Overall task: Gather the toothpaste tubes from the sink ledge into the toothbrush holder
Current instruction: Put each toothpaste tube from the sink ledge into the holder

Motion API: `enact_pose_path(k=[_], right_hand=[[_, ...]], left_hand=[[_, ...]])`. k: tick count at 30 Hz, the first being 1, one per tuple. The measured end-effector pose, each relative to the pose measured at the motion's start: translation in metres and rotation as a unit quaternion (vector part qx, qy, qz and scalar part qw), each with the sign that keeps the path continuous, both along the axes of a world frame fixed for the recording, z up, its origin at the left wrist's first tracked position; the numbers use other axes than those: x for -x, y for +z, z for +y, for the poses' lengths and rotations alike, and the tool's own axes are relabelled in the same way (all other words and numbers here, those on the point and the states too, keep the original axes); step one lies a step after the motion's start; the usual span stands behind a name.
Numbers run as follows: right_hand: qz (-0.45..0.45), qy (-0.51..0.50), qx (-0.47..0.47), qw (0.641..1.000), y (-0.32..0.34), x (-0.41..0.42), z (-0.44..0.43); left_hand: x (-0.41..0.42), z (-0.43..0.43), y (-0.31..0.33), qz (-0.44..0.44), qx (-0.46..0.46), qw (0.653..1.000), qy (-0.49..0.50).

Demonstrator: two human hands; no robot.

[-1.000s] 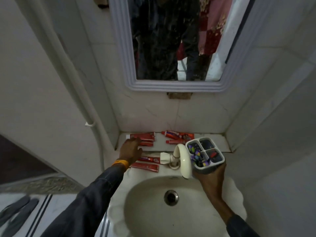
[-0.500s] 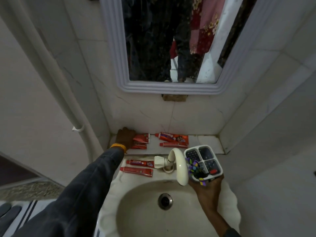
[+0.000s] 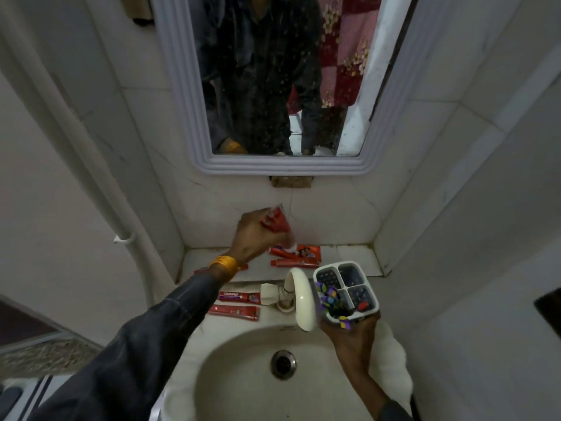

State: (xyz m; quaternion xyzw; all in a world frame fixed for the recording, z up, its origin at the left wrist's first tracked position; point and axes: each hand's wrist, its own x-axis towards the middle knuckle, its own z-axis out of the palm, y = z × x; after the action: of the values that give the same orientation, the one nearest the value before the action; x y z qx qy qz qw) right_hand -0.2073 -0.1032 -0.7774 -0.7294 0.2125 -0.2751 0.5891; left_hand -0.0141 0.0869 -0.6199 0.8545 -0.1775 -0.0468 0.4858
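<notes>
Above the tiled ledge (image 3: 355, 256), against the back wall: left hand (image 3: 258, 235) raised, fingers clamped round a red toothpaste tube (image 3: 277, 222), flat crimped end pointing up, tube clear of all surfaces. Orange band (image 3: 224, 264) at the wrist, dark sleeve (image 3: 145, 332) below it.

On the ledge, right of that hand: two red tubes, one broad (image 3: 299, 252), one slim (image 3: 296, 262), lying flat and parallel, just beside each other. A further red tube (image 3: 243, 266) partly hidden under the left wrist; full extent not readable.

On the sink rim (image 3: 212, 338), left of the tap (image 3: 299, 299): two more red tubes, the rear one (image 3: 239, 296) printed side up, the front one (image 3: 233, 311) just beside it, both flat and pointing toward the tap.

Over the right side of the basin: right hand (image 3: 352, 338) closed from beneath on the toothbrush holder (image 3: 346, 291), held tilted, just right of the spout and off the sink. Four compartments visible; front-left compartment filled with purple-and-yellow toothbrushes (image 3: 329, 296), a small red item (image 3: 362, 305) in the front-right one, identity unclear. Rear two compartments dark; contents not discernible. No toothpaste tube seen in the holder.

Hands well apart, tap between them.

Mirror (image 3: 285, 74) on the wall above, drain (image 3: 283, 363) in the basin below.
</notes>
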Motion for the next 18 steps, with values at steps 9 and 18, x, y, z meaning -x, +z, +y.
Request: enact_pose_path(k=[9, 18], right_hand=[[-0.007, -0.009, -0.028, 1.0, -0.009, -0.005, -0.011], [0.025, -0.021, -0.031, 0.999, -0.007, -0.005, -0.007]], left_hand=[[0.028, -0.076, 0.004, -0.01, -0.086, 0.99, -0.114], [0.034, -0.076, -0.003, -0.056, -0.17, 0.969, -0.168]])
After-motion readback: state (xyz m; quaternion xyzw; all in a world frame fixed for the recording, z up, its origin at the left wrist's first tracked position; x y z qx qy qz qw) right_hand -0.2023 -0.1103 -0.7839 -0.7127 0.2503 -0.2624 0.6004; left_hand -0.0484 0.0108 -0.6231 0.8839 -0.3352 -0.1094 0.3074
